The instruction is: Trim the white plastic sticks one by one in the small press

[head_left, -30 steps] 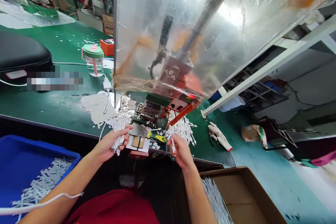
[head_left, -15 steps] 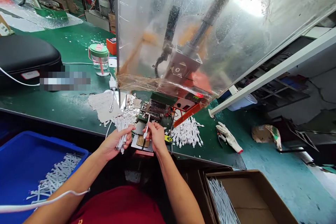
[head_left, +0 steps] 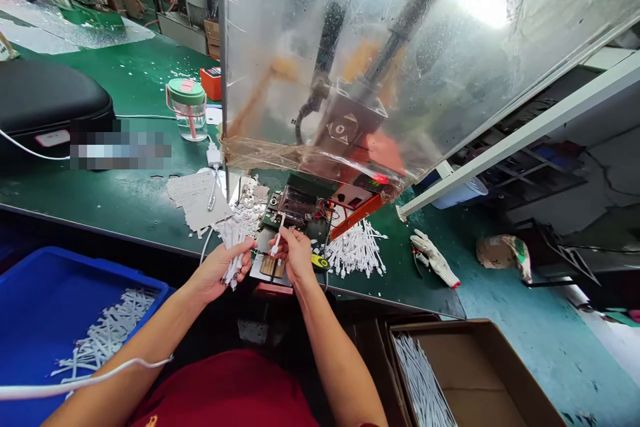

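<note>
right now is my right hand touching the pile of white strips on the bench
Apart. The head view shows the right hand clear of the pile of white strips, with a yellow-handled tool between them.

Bundle [head_left: 233, 260] — half-hidden by left hand [head_left: 219, 271]

A factory assembly workshop: a green-matted workbench [head_left: 125, 203] carries a small press machine [head_left: 300, 207] behind a clear plastic sheet [head_left: 320, 60]. A blue bin [head_left: 30, 267] and a cardboard carton [head_left: 480, 340] hold white cable lengths [head_left: 107, 327].

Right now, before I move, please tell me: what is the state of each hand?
Left hand: closed, holding a bundle of white strips.
Right hand: closed, pinching one white strip.
</note>
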`<state>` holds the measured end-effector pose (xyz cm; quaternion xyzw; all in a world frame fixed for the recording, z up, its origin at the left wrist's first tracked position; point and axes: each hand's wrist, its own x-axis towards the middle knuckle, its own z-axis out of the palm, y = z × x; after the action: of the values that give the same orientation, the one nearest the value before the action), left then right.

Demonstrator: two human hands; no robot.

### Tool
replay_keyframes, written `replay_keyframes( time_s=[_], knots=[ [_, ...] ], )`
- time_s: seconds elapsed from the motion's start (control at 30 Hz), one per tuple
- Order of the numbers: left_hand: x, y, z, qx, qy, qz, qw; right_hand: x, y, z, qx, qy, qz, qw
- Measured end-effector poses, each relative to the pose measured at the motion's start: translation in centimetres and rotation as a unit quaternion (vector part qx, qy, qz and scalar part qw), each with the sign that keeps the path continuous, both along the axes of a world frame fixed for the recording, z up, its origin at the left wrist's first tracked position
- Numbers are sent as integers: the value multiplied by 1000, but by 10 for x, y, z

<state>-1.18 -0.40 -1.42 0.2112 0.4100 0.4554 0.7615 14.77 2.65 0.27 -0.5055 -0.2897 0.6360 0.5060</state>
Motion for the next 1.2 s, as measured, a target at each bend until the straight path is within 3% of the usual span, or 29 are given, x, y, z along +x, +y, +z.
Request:
replay_keyframes(
  time_s=[0.37, 0.5, 0.6, 0.67, 0.73, 0.83, 0.9, 0.97, 1.03, 1.2],
  knots=[
    [21, 13, 13, 39, 74, 15, 996, -1, 2, 2, 4, 13, 10, 1000],
    [29, 18, 17, 52, 91, 4, 995, 1, -3, 2, 17, -26, 31, 999],
    [31, 21, 16, 57, 108, -13, 992, 22, -14, 2, 49, -98, 40, 993],
    [32, 22, 15, 53, 119, -17, 991, 51, -22, 1, 63, -168, 8, 984],
    [32, 23, 15, 48, 126, -28, 991, 90, -28, -1, 62, -277, -59, 957],
    [35, 24, 15, 40, 141, -40, 988, 150, -31, -6, 38, -499, -139, 855],
    [37, 24, 15, 34, 156, -41, 986, 178, -27, -10, 4, -607, -142, 782],
    [41, 25, 16, 35, 164, -43, 985, 195, -20, -14, -27, -646, -129, 752],
    [44, 25, 17, 41, 162, -45, 985, 202, -13, -18, -36, -634, -119, 763],
    [46, 23, 23, 65, 130, -47, 988, 211, -8, -20, 3, -451, -172, 876]
  ],
)
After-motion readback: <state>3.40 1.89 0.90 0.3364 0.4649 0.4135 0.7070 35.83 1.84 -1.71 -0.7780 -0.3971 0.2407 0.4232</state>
